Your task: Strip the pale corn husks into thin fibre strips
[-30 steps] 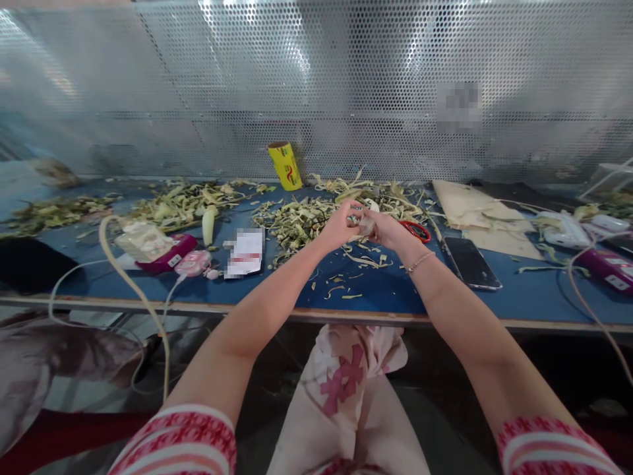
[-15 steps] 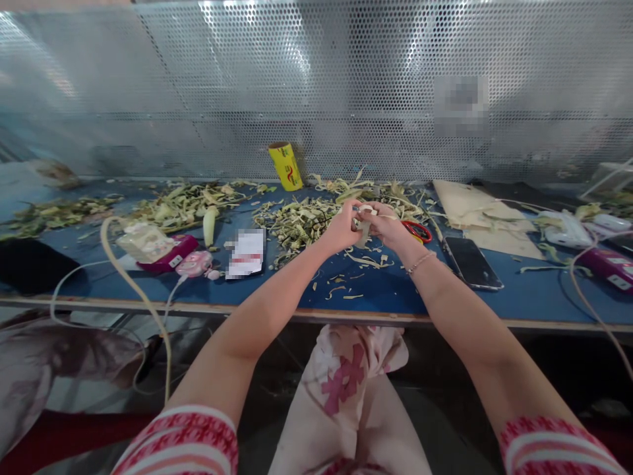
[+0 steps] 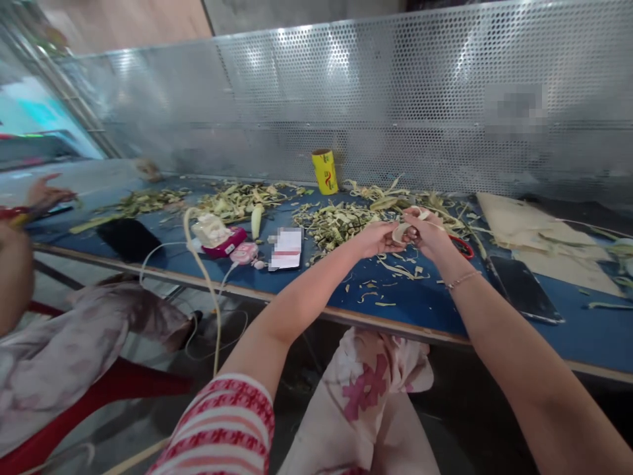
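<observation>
The person's left hand (image 3: 376, 239) and right hand (image 3: 429, 232) nearly meet, fingers curled narrowly on a pale strip (image 3: 401, 232) between them, beside the heap of plant pieces (image 3: 336, 227). Fingers cover part of the strip; its ends are unclear. The right hand's wrist partly hides a red loop (image 3: 461, 247).

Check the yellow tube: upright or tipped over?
Upright: the yellow tube stands on its end, brown-lined opening at the top.
</observation>
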Action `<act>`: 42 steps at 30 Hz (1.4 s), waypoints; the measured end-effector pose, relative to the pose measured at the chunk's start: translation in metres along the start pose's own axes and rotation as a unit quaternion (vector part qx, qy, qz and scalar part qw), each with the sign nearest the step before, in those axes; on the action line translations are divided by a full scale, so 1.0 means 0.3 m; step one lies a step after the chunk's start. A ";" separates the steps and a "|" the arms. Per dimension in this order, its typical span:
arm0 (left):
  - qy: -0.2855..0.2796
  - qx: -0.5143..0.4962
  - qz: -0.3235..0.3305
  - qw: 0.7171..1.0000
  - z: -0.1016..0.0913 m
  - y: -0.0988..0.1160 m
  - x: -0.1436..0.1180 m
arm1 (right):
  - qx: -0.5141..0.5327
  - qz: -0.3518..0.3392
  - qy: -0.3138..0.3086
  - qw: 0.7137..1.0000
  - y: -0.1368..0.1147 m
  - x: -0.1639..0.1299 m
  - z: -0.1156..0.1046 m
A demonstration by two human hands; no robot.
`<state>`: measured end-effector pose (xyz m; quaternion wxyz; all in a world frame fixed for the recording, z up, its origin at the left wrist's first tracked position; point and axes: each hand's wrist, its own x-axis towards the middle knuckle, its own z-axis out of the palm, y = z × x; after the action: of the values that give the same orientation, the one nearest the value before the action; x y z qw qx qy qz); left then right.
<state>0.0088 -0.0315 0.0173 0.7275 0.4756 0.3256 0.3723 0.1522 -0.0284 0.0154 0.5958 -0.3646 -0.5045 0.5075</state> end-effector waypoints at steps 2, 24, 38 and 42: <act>-0.011 0.000 0.008 1.000 -0.004 0.000 0.001 | -0.005 -0.010 0.002 1.000 0.007 0.006 -0.005; -0.063 0.079 -0.008 0.995 -0.020 -0.001 0.010 | -0.102 -0.046 0.032 0.993 0.033 0.030 -0.021; 0.051 0.082 0.054 0.994 -0.044 -0.007 0.029 | -0.378 -0.184 0.031 0.907 0.006 0.043 -0.070; 0.072 0.067 0.076 0.992 -0.056 -0.008 0.041 | -0.313 -0.170 0.038 0.934 0.013 0.052 -0.071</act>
<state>0.0018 -0.0140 0.0081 0.6381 0.5183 0.3645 0.4374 0.1716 -0.0107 0.0105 0.5477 -0.4604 -0.6690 0.2010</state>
